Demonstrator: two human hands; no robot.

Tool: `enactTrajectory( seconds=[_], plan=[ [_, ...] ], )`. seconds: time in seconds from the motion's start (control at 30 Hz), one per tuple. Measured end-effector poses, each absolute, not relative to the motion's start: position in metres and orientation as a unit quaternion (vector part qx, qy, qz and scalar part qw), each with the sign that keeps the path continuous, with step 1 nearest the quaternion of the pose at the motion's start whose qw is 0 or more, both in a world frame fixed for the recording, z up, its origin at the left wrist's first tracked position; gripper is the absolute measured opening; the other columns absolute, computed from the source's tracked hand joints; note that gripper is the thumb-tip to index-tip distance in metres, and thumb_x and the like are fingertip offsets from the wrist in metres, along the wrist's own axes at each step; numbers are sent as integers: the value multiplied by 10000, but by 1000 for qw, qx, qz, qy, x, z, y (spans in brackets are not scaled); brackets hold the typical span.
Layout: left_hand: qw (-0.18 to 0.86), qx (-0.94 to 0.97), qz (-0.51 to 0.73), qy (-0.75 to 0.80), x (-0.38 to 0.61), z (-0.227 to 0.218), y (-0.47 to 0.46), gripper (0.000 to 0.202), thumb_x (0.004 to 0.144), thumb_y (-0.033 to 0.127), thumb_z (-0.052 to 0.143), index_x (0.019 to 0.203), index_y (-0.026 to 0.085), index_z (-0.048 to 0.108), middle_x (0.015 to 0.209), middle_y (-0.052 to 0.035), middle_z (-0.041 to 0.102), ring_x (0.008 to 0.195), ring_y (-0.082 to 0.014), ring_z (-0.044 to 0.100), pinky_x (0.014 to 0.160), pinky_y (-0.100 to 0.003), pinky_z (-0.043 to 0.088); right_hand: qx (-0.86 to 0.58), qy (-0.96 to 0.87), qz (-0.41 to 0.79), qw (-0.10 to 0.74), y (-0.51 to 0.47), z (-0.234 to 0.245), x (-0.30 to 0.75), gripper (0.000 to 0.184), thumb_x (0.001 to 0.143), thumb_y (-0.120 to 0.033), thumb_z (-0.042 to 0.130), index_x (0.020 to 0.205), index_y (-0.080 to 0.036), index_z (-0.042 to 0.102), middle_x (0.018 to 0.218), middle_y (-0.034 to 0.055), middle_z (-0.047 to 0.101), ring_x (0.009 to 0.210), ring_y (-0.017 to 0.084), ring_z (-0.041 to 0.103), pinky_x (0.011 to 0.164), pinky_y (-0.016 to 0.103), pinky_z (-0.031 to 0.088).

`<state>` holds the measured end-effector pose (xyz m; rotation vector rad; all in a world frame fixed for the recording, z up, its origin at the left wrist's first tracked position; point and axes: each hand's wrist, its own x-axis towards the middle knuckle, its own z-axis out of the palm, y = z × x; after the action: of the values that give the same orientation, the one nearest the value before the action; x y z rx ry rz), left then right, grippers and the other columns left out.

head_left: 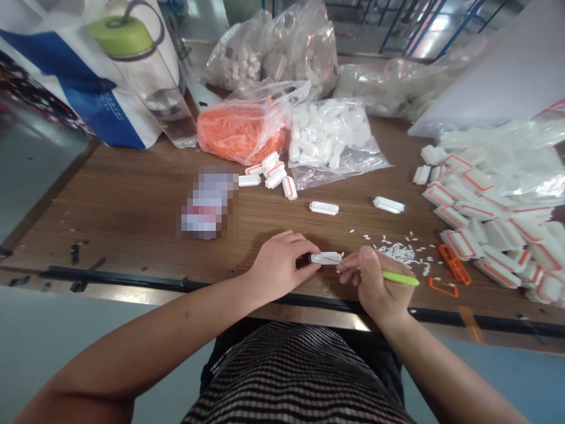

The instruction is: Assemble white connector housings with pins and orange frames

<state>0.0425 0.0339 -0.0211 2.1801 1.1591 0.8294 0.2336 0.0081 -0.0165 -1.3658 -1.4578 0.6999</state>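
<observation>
Over the wooden workbench (128, 212), a boxy white plastic part (325, 258) with a notched edge lies long axis sideways, just above the front edge. The left hand (280, 266) clamps its left end; the right hand (375, 282) grips a green-handled pick (399, 278) right beside it.

We pinch a white plastic part (325, 258), held level and crosswise, at its left end with our left hand (280, 265); our right hand (375, 282), just beside its other end, grips a green-handled pick (399, 278).
</observation>
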Motion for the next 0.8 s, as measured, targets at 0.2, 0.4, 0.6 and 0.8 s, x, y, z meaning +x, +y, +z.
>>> enactTrajectory(
  seconds=[0.2,0.4,0.6,0.8],
  plan=[
    [261,813,298,426,42,-19,34,108,863,282,681,933,200,673,828,2,698,768,-155,608,761,-321,501,-582,-577,285,497,10,-16,234,492,980,-399,459,590,-188,673,530,14,665,382,87,583,382,223,423],
    [262,812,302,425,42,-19,34,106,859,268,685,941,200,677,836,-4,701,763,-158,613,761,-327,501,-576,-589,278,493,10,-15,233,468,984,-354,461,598,-185,667,541,10,668,384,84,583,388,221,427],
    [262,805,312,431,43,-20,34,99,865,283,676,929,208,679,813,2,697,757,-153,612,748,-322,504,-540,-676,241,439,12,-12,238,420,981,-266,465,620,-193,667,523,-5,662,417,88,602,445,220,475],
    [256,807,313,431,43,-20,34,99,857,285,683,922,211,676,817,10,699,754,-149,612,740,-315,502,-558,-634,240,477,9,-14,235,435,987,-295,449,632,-190,678,523,4,664,409,90,603,415,217,464]
  ],
)
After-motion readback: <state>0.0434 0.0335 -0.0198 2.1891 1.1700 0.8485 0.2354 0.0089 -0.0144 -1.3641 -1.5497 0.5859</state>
